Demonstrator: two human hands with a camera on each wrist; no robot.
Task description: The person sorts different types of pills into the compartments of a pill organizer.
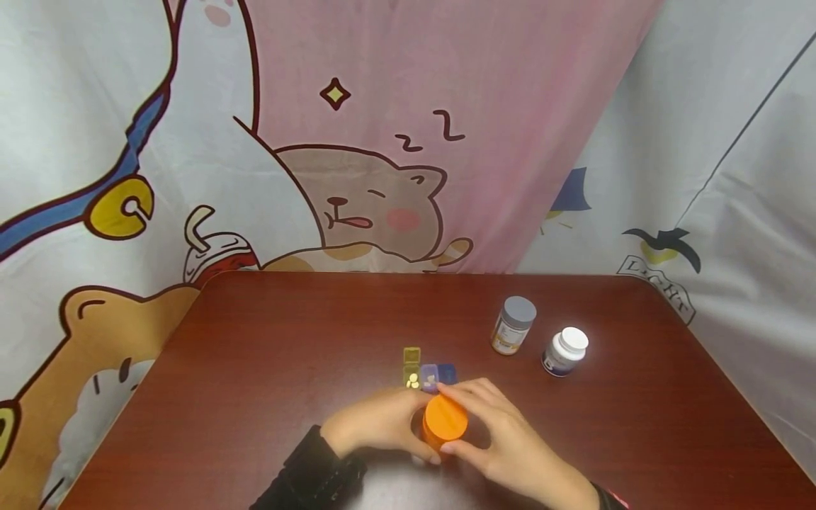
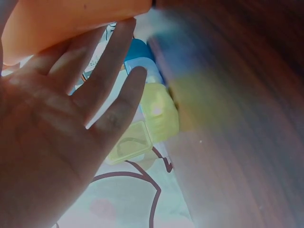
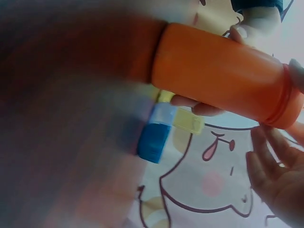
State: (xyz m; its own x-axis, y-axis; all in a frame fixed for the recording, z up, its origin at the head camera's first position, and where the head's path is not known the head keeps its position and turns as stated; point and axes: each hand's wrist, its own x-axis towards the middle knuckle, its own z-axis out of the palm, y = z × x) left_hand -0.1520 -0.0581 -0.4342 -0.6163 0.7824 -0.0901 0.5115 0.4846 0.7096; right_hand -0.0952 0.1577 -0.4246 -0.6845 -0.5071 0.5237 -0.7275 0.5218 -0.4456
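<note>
An orange bottle (image 1: 435, 440) with an orange lid (image 1: 445, 417) stands upright on the table between the two hands. My left hand (image 1: 379, 423) holds its body, thumb on the near side and fingers on the far side. At the top, my right hand (image 1: 510, 443) grips the lid, with fingertips and thumb on opposite sides of its rim. Just beyond the bottle lies a small pill box with yellow (image 1: 412, 374), purple (image 1: 430, 375) and blue (image 1: 448, 373) compartments. The yellow lid is raised, and several pale pills (image 1: 413, 382) sit in that compartment. Small pieces show in the purple one.
A bottle with a grey lid (image 1: 513, 326) and a white bottle (image 1: 564, 351) stand farther back on the right. The reddish-brown table (image 1: 287, 354) reaches back to a cartoon-printed curtain (image 1: 510, 85).
</note>
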